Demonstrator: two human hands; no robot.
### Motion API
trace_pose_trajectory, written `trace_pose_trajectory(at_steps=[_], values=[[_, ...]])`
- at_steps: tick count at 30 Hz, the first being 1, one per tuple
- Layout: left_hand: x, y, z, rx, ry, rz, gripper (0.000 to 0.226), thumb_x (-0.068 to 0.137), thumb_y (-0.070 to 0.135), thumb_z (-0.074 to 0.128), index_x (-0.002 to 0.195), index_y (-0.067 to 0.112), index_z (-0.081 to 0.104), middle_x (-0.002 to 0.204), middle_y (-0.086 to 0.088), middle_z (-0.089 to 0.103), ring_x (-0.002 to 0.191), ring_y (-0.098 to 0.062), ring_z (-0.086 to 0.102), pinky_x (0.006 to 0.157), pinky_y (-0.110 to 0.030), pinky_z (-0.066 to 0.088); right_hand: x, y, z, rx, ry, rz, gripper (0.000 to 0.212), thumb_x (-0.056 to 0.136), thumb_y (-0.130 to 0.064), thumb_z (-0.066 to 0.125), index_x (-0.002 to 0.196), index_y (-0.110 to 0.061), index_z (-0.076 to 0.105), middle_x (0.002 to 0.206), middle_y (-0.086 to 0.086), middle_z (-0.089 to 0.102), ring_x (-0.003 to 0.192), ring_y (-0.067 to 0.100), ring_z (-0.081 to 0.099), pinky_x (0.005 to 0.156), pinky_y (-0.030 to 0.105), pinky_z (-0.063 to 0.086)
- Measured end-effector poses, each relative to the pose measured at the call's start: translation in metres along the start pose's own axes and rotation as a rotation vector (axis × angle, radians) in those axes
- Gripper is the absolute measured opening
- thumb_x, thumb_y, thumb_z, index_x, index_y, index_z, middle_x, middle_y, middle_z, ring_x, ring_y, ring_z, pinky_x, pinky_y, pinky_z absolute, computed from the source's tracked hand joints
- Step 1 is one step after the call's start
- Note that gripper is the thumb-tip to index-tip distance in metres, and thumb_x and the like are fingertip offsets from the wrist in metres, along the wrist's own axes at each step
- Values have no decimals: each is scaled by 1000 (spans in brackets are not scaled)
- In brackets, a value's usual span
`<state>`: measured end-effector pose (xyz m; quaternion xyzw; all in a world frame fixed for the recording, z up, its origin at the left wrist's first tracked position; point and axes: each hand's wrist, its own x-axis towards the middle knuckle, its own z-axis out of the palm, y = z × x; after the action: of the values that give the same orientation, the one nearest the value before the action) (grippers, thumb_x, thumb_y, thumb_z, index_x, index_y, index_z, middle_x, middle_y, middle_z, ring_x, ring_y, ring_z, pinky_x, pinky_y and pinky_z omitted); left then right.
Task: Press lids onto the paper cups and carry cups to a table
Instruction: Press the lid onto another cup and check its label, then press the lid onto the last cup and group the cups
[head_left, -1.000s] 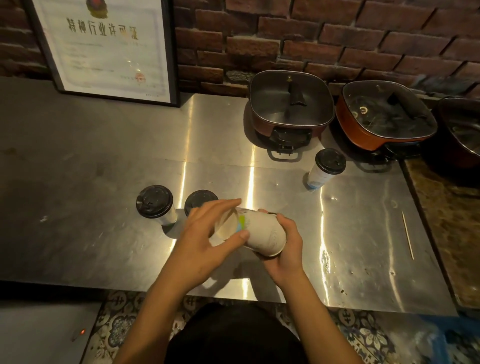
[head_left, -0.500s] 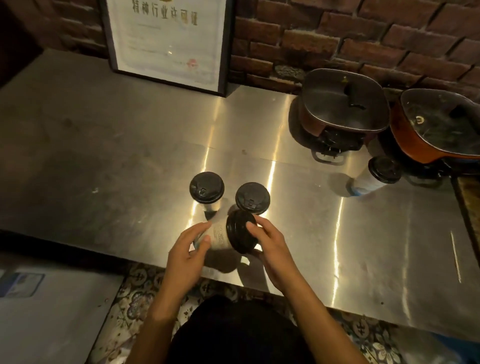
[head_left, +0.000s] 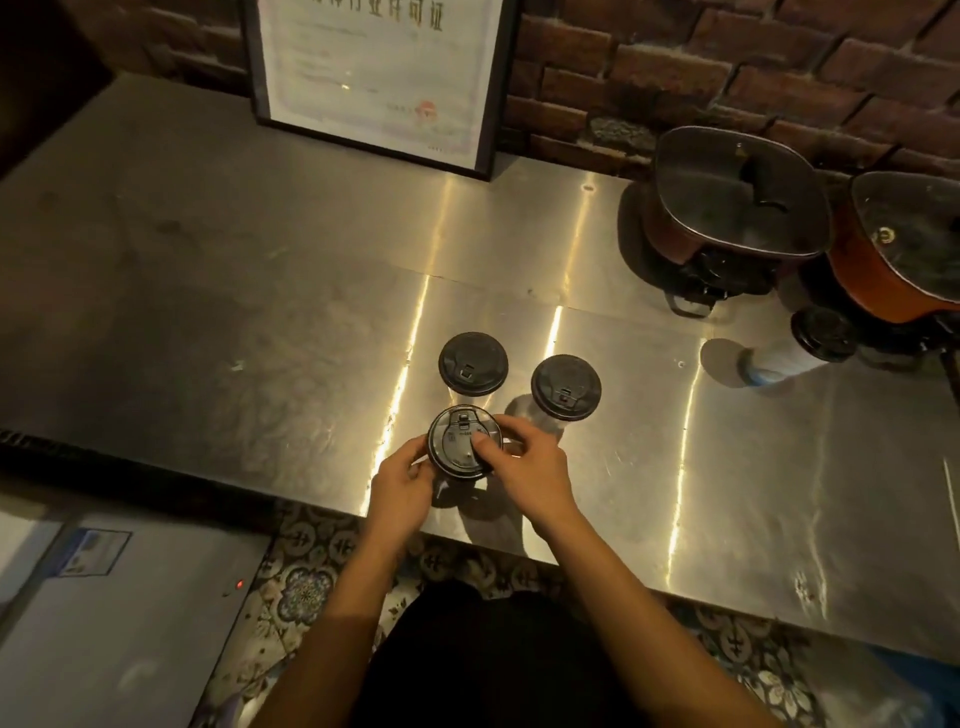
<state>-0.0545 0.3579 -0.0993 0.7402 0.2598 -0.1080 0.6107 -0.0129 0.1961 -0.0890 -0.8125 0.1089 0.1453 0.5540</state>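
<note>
A paper cup with a black lid (head_left: 457, 441) stands upright near the front edge of the steel counter (head_left: 260, 322). My left hand (head_left: 402, 486) grips the cup's side from the left. My right hand (head_left: 524, 467) holds the lid's right rim, thumb pressing on top of the lid. Just behind stand two more lidded cups, one (head_left: 472, 364) at the left and one (head_left: 566, 387) at the right. A fourth lidded cup (head_left: 810, 345) stands far right by the pots.
Two lidded electric pots, one dark (head_left: 727, 208) and one orange (head_left: 904, 249), sit at the back right against the brick wall. A framed certificate (head_left: 374, 78) leans on the wall behind. A white appliance (head_left: 104, 623) stands low at the left over patterned floor tiles.
The cup lay on its side without a lid between my hands; a black lid went on it and it now stands upright on the counter. The view shifted left.
</note>
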Motion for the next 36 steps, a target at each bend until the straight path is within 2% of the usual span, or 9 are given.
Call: trace_pose_trajectory(at_steps=[11,14,17,20,23,25,28,33,36], values=[[4,-5,-11,42,-59,-9,36,102,15,54,129,34,70,117,-5,76,107,-24,73,95,-50,60,2,2,7,-20,11,13,36,85,-54,72,117,-39,65,97,-35,59,90,-8,60,72,12,44],[4,2,-17,76,-47,-2,40,100,12,55,131,34,68,122,-10,74,106,-33,72,92,-52,61,-1,2,4,-15,14,20,49,84,-61,70,125,-35,64,104,-26,61,90,-10,58,68,8,41],[4,10,-26,144,-23,11,40,101,13,53,133,32,66,126,-20,71,113,-44,67,96,-59,56,-5,-1,-5,-17,3,43,53,86,-61,70,131,-32,62,113,-15,62,91,-9,57,52,3,43],[4,28,-37,181,35,61,37,102,11,56,136,24,65,142,-8,65,125,-29,63,107,-54,51,-10,-6,-24,-11,-1,35,49,89,-55,71,129,-29,64,111,-12,65,87,-8,63,51,0,44],[2,58,-43,173,90,143,35,102,14,58,135,26,65,138,1,66,115,-17,63,107,-48,51,-15,-17,-54,-17,-6,14,36,90,-49,72,119,-29,70,100,-21,68,84,-19,63,58,-2,44],[-2,84,-38,150,114,222,34,102,19,59,133,32,66,132,8,67,111,-11,65,103,-41,53,-17,-26,-81,-22,22,-19,31,90,-46,72,115,-28,74,99,-20,71,89,-16,64,66,0,45],[-14,127,-12,123,79,351,33,102,25,60,131,39,66,128,16,67,114,-1,63,97,-27,51,-13,-36,-125,-12,108,-91,24,92,-40,72,112,-27,75,103,-18,74,93,-8,67,74,4,47],[-33,182,72,134,-69,482,35,102,25,61,137,28,65,136,10,67,124,-8,63,103,-27,50,5,-37,-206,-44,222,-121,31,95,-43,68,122,-29,70,110,-19,69,94,-14,63,73,3,44],[-34,201,133,193,-177,499,36,102,27,61,139,28,63,140,12,63,124,-5,60,97,-16,47,18,-27,-258,-43,292,-103,33,95,-38,69,124,-21,71,113,-11,71,98,-4,66,82,14,50]])
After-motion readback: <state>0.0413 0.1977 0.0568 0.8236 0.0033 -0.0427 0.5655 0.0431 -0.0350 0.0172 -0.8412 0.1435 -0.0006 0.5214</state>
